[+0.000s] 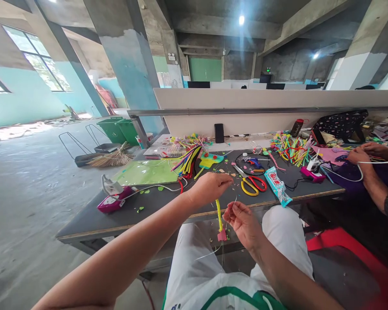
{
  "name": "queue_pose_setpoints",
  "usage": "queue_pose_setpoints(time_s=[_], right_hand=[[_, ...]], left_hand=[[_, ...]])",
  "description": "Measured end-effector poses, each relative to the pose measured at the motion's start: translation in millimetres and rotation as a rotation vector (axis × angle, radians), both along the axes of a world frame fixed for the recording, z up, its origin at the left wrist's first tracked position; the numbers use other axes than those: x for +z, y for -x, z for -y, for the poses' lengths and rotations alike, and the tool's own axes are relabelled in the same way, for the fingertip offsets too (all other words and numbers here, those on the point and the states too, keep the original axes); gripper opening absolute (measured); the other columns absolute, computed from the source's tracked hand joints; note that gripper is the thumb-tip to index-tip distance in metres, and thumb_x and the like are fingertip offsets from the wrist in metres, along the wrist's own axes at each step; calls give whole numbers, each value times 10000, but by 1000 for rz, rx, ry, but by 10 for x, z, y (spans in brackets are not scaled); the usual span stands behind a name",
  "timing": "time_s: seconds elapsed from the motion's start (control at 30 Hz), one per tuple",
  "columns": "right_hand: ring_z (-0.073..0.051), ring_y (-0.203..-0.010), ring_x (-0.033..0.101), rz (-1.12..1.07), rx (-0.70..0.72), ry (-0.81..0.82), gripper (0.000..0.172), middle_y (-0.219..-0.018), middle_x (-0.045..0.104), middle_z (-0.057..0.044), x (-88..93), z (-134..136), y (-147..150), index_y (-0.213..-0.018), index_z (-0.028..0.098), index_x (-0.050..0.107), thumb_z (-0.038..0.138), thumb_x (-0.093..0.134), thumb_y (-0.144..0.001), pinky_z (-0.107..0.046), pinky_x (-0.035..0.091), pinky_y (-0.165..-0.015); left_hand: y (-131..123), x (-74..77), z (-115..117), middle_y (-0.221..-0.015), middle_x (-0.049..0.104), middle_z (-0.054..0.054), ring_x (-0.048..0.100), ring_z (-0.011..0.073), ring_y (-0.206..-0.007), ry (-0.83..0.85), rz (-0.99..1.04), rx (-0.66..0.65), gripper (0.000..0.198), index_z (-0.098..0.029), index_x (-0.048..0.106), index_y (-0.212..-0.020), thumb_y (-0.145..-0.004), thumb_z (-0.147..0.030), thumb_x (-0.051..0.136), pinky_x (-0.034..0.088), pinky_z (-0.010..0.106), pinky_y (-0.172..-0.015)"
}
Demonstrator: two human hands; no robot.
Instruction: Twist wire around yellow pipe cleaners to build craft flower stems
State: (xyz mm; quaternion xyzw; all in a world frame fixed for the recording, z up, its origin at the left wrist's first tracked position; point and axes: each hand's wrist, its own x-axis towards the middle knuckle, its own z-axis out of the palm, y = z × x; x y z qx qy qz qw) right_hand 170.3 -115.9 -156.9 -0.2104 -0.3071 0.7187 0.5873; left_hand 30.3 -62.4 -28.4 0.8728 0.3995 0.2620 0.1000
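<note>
My left hand (213,187) is closed above the table's front edge. A yellow fuzzy stem (219,215) hangs just below it, with a pink piece (222,235) at its lower end; where the stem's top is held is hidden. Lower and to the right, my right hand (242,221) pinches a thin white thread (235,200) between thumb and fingertips. More thin thread (210,255) trails below the pink piece, over my lap. Scissors (250,183) with yellow and red handles lie on the table beyond my hands.
The dark table (80,219) holds a green sheet (145,172), fuzzy stems (291,148), a blue snack wrapper (278,187), a glue gun (255,162), a phone (219,133) and magenta power blocks (114,200). Another person's hands (362,155) work at the right.
</note>
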Motion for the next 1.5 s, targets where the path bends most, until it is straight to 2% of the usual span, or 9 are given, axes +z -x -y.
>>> queue_pose_setpoints(time_s=[0.1, 0.3, 0.47, 0.63, 0.8, 0.93, 1.1, 1.2, 1.5], right_hand=[[-109, -616, 562, 57, 12, -49, 121, -624, 616, 17, 124, -111, -93, -812, 187, 658, 300, 684, -777, -278, 439, -694], [-106, -569, 527, 328, 36, -169, 174, -596, 589, 23, 328, -183, -172, -806, 178, 663, 348, 675, -768, -254, 414, -624], [-123, -580, 538, 543, -16, -249, 205, -595, 607, 14, 523, -261, -234, -819, 181, 664, 380, 641, -776, -266, 417, -616], [-122, -601, 531, 725, -106, -461, 176, -623, 624, 6, 1133, -439, -444, -842, 186, 670, 348, 618, -795, -245, 367, -561], [-115, -582, 527, 734, -148, -577, 195, -610, 620, 10, 1651, -508, -577, -852, 188, 679, 363, 626, -784, -245, 377, -570], [-100, -500, 482, 774, -52, -530, 188, -527, 573, 31, 1577, -383, -551, -822, 183, 674, 359, 635, -768, -235, 350, -516], [-83, -446, 427, 855, 176, -421, 172, -481, 523, 49, 1151, -208, -428, -741, 177, 641, 344, 613, -768, -218, 313, -463], [-85, -434, 440, 857, 251, -391, 178, -473, 524, 50, 927, -212, -352, -718, 176, 628, 346, 609, -767, -214, 322, -451], [-104, -490, 504, 881, 294, -343, 169, -519, 563, 46, 634, -286, -294, -777, 181, 644, 346, 606, -770, -221, 380, -506]], left_hand=[[5, 115, -7, -757, 691, 29, 603, 128, -668, 62, 7, -1, 270, -179, 704, -905, -857, -288, 462, 417, 206, -622], [80, 445, -58, -785, 683, 27, 607, 120, -575, 488, 28, -121, 368, -162, 639, -1080, -791, -370, 551, 436, 199, -531], [-16, 592, -100, -623, 649, 3, 574, 104, -471, 491, -167, -84, 216, -154, 697, -830, -769, -300, 550, 381, 181, -456], [-92, 936, -126, -526, 594, -24, 538, 89, -427, 434, -103, -54, 170, -153, 637, -699, -770, -280, 550, 381, 178, -443], [-62, 1221, -48, -538, 577, -17, 524, 73, -428, 521, 155, -130, 181, -139, 611, -782, -820, -300, 538, 408, 191, -465], [-34, 991, 112, -528, 564, -19, 508, 66, -390, 677, 277, -109, 274, -135, 578, -888, -849, -396, 506, 399, 185, -430], [67, 406, 249, -547, 558, -36, 526, 80, -409, 818, 312, -113, 299, -156, 530, -801, -786, -454, 558, 435, 200, -432], [147, 156, 237, -546, 563, -34, 538, 88, -437, 894, 323, -84, 314, -155, 535, -788, -726, -451, 619, 447, 208, -452], [262, -237, 198, -510, 456, -71, 341, 38, -355, 954, 372, -48, 333, -176, 469, -704, -748, -490, 574, 221, 167, -345]])
